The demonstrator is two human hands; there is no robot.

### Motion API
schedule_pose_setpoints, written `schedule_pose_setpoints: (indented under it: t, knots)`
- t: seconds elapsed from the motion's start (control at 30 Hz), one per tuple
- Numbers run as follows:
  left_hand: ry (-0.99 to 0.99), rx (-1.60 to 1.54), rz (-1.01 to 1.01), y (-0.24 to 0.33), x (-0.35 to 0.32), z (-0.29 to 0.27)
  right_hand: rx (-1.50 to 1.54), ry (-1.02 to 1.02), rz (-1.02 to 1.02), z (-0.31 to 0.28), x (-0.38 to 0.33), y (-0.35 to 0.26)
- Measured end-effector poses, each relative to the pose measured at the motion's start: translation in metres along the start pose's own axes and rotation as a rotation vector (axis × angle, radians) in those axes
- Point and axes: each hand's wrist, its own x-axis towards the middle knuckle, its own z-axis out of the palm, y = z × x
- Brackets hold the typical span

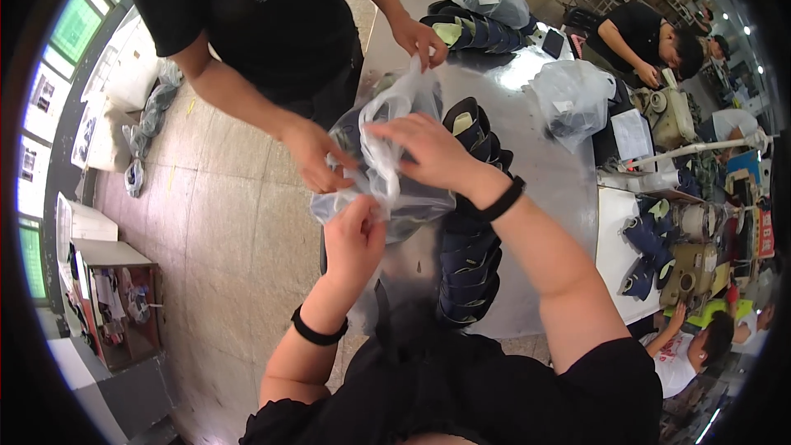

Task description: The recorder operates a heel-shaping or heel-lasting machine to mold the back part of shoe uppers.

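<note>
A clear plastic bag [420,204] with dark contents lies on the metal table [548,259] in front of me. My left hand [354,235] is closed on its near rim. Across the bunched plastic reaches my right hand [432,152], fingers stretched out and touching it. Facing me, a person in a black T-shirt handles the same bag: one hand [420,39] grips its far end, the other hand [317,161] is at its left side. Right beside the bag runs a row of nested navy shoe uppers [470,276], partly covered by my right arm.
More stacked shoe uppers [486,35] and a filled plastic bag [494,0] are at the table's far end. Another filled bag [570,99] sits at its right edge. Beyond, people work by sewing machines [671,115]. A cabinet [115,305] stands left on the tiled floor.
</note>
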Motion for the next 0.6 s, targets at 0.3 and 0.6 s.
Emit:
schedule_pose_setpoints:
  t: [0.3,0.6]
  knots:
    - [-0.077,-0.215,0.061,-0.041,-0.015,-0.037,0.569,0.298,0.432,-0.085,0.003,0.091]
    - [0.263,-0.3,-0.055,0.04,0.032,-0.114,0.93,0.652,0.063,-0.181,0.009,-0.066]
